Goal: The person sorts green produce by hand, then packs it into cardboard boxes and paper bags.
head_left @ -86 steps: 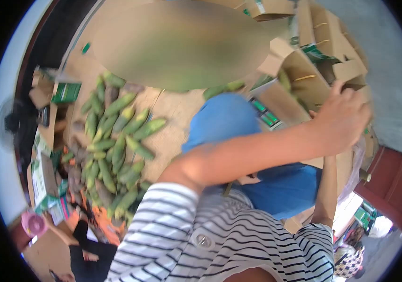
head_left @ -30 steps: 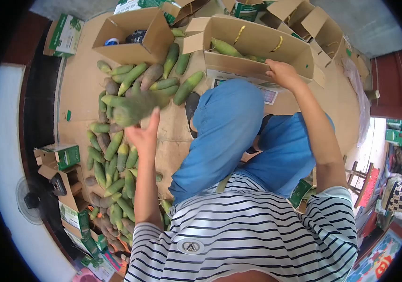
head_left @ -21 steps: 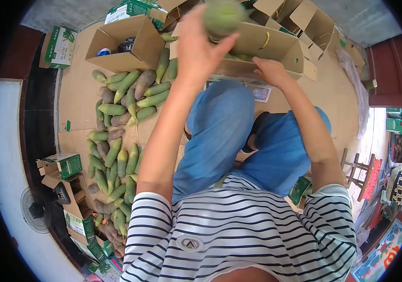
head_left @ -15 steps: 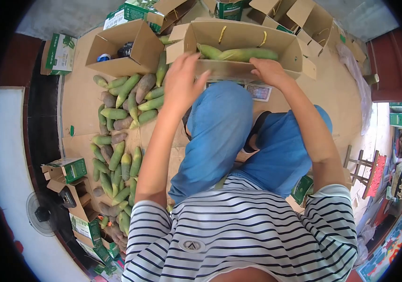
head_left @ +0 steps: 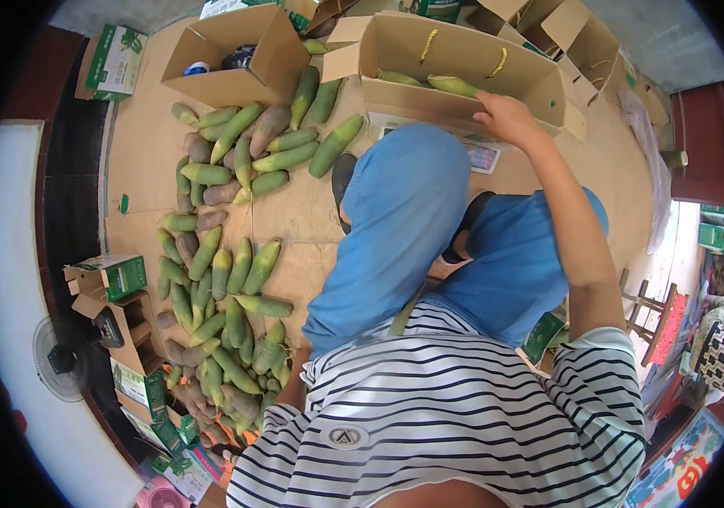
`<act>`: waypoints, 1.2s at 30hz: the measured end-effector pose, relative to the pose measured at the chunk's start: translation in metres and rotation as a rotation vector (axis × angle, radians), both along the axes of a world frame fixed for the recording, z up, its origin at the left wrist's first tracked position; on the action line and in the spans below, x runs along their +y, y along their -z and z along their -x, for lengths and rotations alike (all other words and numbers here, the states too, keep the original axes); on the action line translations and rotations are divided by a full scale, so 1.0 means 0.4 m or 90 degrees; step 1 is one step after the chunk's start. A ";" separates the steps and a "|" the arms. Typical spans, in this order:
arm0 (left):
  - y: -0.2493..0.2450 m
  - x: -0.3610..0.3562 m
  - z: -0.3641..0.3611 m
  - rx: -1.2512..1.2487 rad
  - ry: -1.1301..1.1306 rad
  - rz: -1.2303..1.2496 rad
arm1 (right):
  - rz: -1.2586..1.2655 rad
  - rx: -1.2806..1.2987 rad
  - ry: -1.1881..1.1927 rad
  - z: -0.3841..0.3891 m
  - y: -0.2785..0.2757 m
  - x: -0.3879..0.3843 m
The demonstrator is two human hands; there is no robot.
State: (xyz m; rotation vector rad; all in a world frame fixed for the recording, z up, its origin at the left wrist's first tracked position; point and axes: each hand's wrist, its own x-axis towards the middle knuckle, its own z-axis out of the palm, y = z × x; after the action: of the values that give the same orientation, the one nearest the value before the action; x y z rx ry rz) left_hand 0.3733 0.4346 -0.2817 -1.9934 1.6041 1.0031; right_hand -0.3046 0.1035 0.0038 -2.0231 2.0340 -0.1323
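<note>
My right hand (head_left: 510, 118) is closed on the front wall of a long cardboard box (head_left: 472, 108), its fingertips at the top edge. Inside lie green radishes (head_left: 453, 85), partly hidden by that wall. Two yellow cord handles (head_left: 428, 46) hang on the box's back wall. My left arm (head_left: 294, 385) reaches down beside my body, near the lower heap of green radishes (head_left: 235, 370). My left hand is hidden behind my sleeve and body, so its fingers do not show.
Another open box (head_left: 247, 85) at the upper left holds dark and blue items. More radishes (head_left: 286, 157) lie on the cardboard-covered floor to my left. A fan (head_left: 59, 359) stands at far left, a wooden stool (head_left: 654, 317) at right. More boxes (head_left: 578, 38) stand behind.
My left hand has left the long box and dropped down beside my body, out of sight. My right hand stays at the box's front edge. The view has shifted, showing more of the lower radish heap.
</note>
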 end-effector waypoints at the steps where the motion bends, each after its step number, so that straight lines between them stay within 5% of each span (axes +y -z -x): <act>1: -0.035 0.032 0.026 -0.028 -0.055 -0.012 | -0.022 0.004 0.007 -0.002 -0.004 -0.002; 10: -0.151 0.103 0.008 -0.119 -0.250 0.031 | -0.072 0.032 0.040 -0.028 -0.028 -0.005; 20: -0.128 0.115 0.029 -0.086 -0.249 0.061 | -0.050 0.007 0.041 -0.024 -0.026 0.003; 24: -0.118 0.004 0.075 -0.002 -0.201 0.151 | -0.047 0.012 0.047 -0.028 -0.033 0.001; 27: -0.134 -0.219 0.158 0.209 -0.153 0.276 | -0.023 0.010 0.036 -0.019 -0.022 0.001; 31: -0.372 -0.572 0.379 0.570 -0.219 0.462 | -0.025 0.016 0.031 -0.013 -0.011 0.000; 33: -0.631 -0.721 0.549 0.468 -0.107 0.618 | -0.011 0.015 0.020 -0.012 -0.011 -0.002; 36: -0.830 -0.873 0.737 0.659 -0.079 0.786 | 0.005 0.013 0.016 -0.009 -0.003 -0.004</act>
State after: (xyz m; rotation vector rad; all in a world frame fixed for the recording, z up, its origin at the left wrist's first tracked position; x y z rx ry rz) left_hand 0.0785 0.0852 0.0505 -2.3774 3.2890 1.3855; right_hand -0.3010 0.1019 0.0051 -2.0124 2.0751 -0.1248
